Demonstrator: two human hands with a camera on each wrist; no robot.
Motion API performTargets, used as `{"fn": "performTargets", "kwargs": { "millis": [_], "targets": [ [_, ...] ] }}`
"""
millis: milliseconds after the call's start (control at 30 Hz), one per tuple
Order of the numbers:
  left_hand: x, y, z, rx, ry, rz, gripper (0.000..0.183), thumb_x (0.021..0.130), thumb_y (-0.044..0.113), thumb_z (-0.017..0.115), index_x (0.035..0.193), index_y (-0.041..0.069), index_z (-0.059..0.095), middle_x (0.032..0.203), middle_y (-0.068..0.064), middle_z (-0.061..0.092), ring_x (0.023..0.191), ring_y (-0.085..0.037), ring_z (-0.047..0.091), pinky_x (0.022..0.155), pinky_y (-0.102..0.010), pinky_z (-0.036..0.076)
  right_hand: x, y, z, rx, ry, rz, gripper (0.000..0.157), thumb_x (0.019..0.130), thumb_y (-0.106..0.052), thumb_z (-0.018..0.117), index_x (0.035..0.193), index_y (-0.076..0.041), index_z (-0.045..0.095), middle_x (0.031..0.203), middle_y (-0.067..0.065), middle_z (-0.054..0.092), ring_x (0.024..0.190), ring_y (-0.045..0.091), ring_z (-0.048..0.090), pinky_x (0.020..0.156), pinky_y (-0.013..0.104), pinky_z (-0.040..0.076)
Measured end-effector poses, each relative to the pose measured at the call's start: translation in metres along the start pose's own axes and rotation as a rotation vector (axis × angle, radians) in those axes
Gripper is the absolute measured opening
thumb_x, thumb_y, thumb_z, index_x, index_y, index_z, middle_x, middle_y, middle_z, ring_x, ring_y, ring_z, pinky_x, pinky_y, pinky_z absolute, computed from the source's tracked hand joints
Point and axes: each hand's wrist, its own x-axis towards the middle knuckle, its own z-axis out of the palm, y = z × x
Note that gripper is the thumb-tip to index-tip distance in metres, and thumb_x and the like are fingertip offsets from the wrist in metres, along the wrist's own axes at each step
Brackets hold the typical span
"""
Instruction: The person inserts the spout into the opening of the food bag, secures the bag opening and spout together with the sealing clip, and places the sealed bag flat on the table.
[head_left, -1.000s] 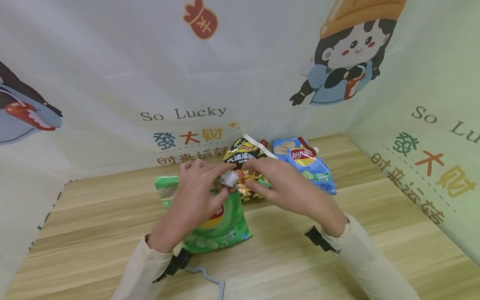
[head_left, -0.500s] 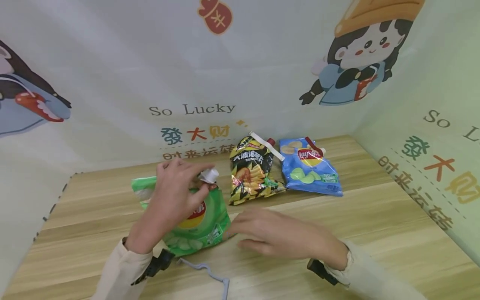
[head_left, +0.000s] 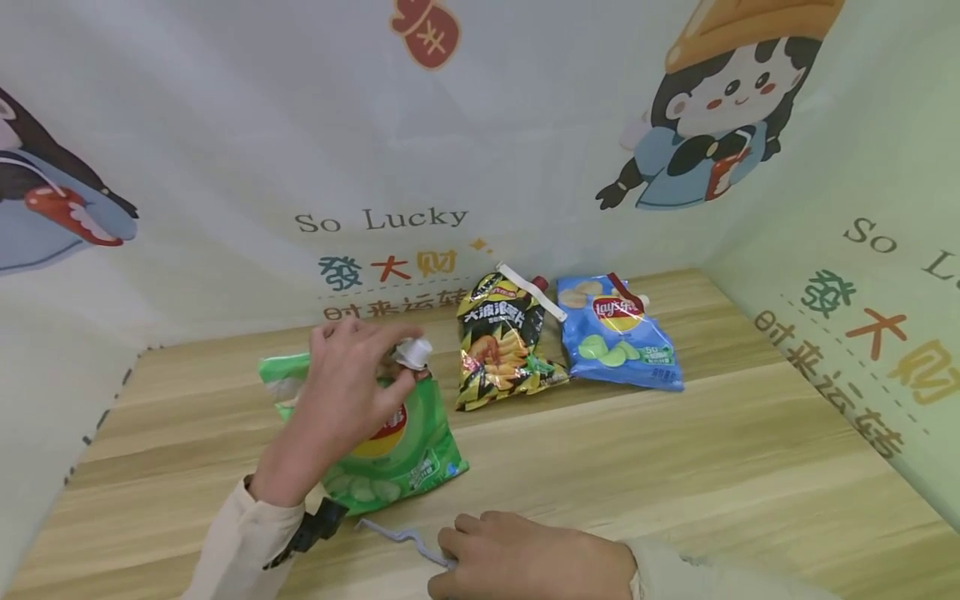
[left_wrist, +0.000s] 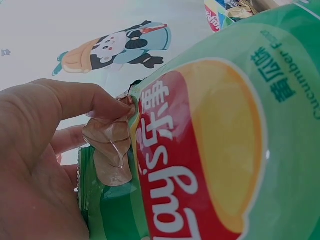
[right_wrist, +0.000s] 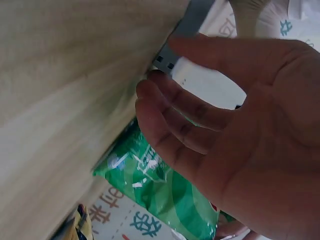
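Observation:
A green Lay's chip bag [head_left: 435, 425] stands tilted on the wooden table. My left hand [head_left: 341, 392] pinches its top between thumb and fingers, where a folded silvery flap [head_left: 414, 353] sticks out. The left wrist view shows the thumb pressed on the crumpled bag top [left_wrist: 112, 150]. Nearer to me lies a thin grey-blue bag clip [head_left: 405, 535], and my right hand [head_left: 532, 558] covers its right end. In the right wrist view, thumb and curled fingers close around the end of the clip [right_wrist: 192, 22].
Behind, against the printed backdrop, lie a black and yellow chip bag [head_left: 498, 350] with a white clip [head_left: 531, 292] on its top and a blue Lay's bag [head_left: 618, 342] with a dark red clip [head_left: 625, 292]. Curtain walls stand at both sides.
My right hand has left the green bag's top and come down toward me to the grey-blue clip. My left hand, still pinching the green bag, has shifted left with it.

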Motion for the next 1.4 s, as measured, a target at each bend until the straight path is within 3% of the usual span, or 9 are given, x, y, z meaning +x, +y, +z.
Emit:
{"fn": "performTargets", "kwargs": {
  "millis": [167, 333, 500, 633, 733, 967, 1067, 1167, 1400],
  "targets": [
    [-0.001, 0.0, 0.001, -0.01, 0.005, 0.001, 0.035, 0.079, 0.01, 0.077, 0.113, 0.016, 0.071, 0.099, -0.005, 0.074, 0.083, -0.023, 0.048, 0.092, -0.059, 0.029, -0.001, 0.0, 0.003, 0.009, -0.022, 0.031, 0.017, 0.098, -0.044, 0.059, 0.107, -0.034, 0.069, 0.096, -0.015, 0.055, 0.083, 0.0, 0.045, 0.067, 0.016, 0.038],
    [-0.001, -0.001, 0.001, -0.019, 0.005, -0.005, 0.036, 0.078, 0.008, 0.076, 0.113, 0.015, 0.072, 0.097, -0.004, 0.074, 0.084, -0.023, 0.049, 0.092, -0.059, 0.029, -0.007, 0.004, -0.003, -0.012, 0.05, 0.068, 0.002, 0.09, -0.032, 0.072, 0.091, -0.031, 0.071, 0.085, -0.017, 0.057, 0.075, -0.001, 0.045, 0.061, 0.015, 0.035],
    [-0.001, -0.003, 0.001, -0.022, 0.006, -0.007, 0.038, 0.076, 0.006, 0.074, 0.114, 0.015, 0.072, 0.098, -0.004, 0.075, 0.084, -0.022, 0.049, 0.093, -0.059, 0.028, -0.012, 0.012, -0.014, -0.004, 0.083, 0.071, 0.009, 0.086, -0.022, 0.075, 0.085, -0.027, 0.068, 0.082, -0.015, 0.055, 0.072, 0.001, 0.043, 0.059, 0.016, 0.034],
    [-0.001, -0.004, 0.0, -0.025, 0.019, 0.0, 0.039, 0.075, 0.005, 0.072, 0.113, 0.015, 0.072, 0.1, -0.004, 0.075, 0.081, -0.022, 0.048, 0.09, -0.057, 0.029, -0.016, 0.021, -0.024, 0.061, 0.089, 0.069, 0.02, 0.082, -0.011, 0.074, 0.075, -0.023, 0.06, 0.075, -0.014, 0.05, 0.069, 0.003, 0.041, 0.059, 0.017, 0.033],
    [-0.001, -0.004, 0.0, -0.026, 0.022, 0.0, 0.039, 0.075, 0.005, 0.072, 0.112, 0.015, 0.072, 0.1, -0.005, 0.075, 0.081, -0.022, 0.048, 0.089, -0.057, 0.029, -0.021, 0.027, -0.031, 0.127, 0.108, 0.093, 0.02, 0.082, -0.011, 0.077, 0.074, -0.022, 0.062, 0.074, -0.015, 0.052, 0.07, 0.001, 0.045, 0.062, 0.015, 0.037],
    [0.001, -0.002, 0.001, -0.025, 0.018, 0.006, 0.038, 0.076, 0.006, 0.073, 0.113, 0.015, 0.072, 0.098, -0.004, 0.075, 0.081, -0.021, 0.047, 0.09, -0.058, 0.028, -0.052, 0.049, -0.06, 0.28, 0.231, 0.138, 0.013, 0.087, -0.016, 0.076, 0.08, -0.017, 0.066, 0.085, -0.014, 0.058, 0.079, 0.0, 0.052, 0.069, 0.015, 0.043],
    [0.002, -0.001, 0.001, -0.023, 0.013, 0.012, 0.037, 0.077, 0.007, 0.074, 0.113, 0.015, 0.071, 0.098, -0.004, 0.075, 0.082, -0.022, 0.047, 0.091, -0.058, 0.028, -0.067, 0.057, -0.073, 0.317, 0.286, 0.198, 0.006, 0.09, -0.018, 0.075, 0.086, -0.017, 0.07, 0.109, -0.008, 0.068, 0.093, 0.004, 0.06, 0.078, 0.02, 0.049],
    [0.002, -0.001, 0.001, -0.021, 0.013, 0.011, 0.037, 0.077, 0.006, 0.075, 0.113, 0.015, 0.071, 0.098, -0.004, 0.075, 0.082, -0.022, 0.048, 0.091, -0.059, 0.028, -0.079, 0.062, -0.083, 0.371, 0.331, 0.275, 0.004, 0.092, -0.021, 0.073, 0.091, -0.018, 0.072, 0.129, -0.001, 0.065, 0.105, 0.008, 0.063, 0.083, 0.026, 0.052],
    [0.0, 0.0, 0.002, -0.021, 0.016, 0.005, 0.039, 0.076, 0.005, 0.074, 0.113, 0.016, 0.07, 0.099, -0.004, 0.075, 0.082, -0.023, 0.047, 0.091, -0.058, 0.028, -0.09, 0.071, -0.089, 0.404, 0.443, 0.268, 0.006, 0.094, -0.021, 0.07, 0.089, -0.018, 0.07, 0.131, 0.003, 0.065, 0.105, 0.01, 0.066, 0.076, 0.025, 0.053]
  ]
}}
